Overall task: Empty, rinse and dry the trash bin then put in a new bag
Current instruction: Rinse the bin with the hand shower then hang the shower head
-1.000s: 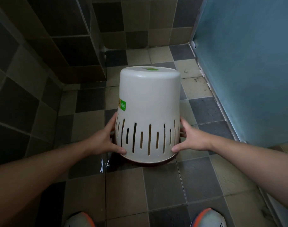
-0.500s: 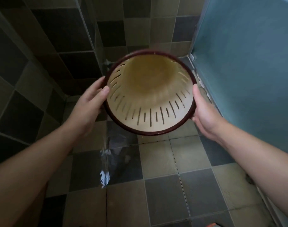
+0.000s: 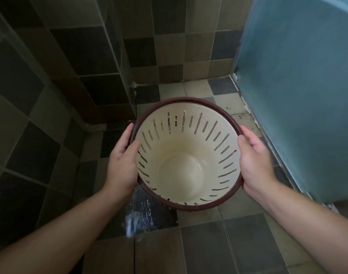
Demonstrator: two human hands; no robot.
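Two hands (image 3: pixel 122 165), bin (image 3: pixel 181 175) mouth-up, seemingly.

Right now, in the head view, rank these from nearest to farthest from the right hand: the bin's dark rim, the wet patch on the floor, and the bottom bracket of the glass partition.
From the right hand:
1. Bin's dark rim: the hand grips it at the bin's right side.
2. Wet patch: on the floor, below and left of the bin.
3. Glass partition bracket: at the floor by the far wall, up and left.
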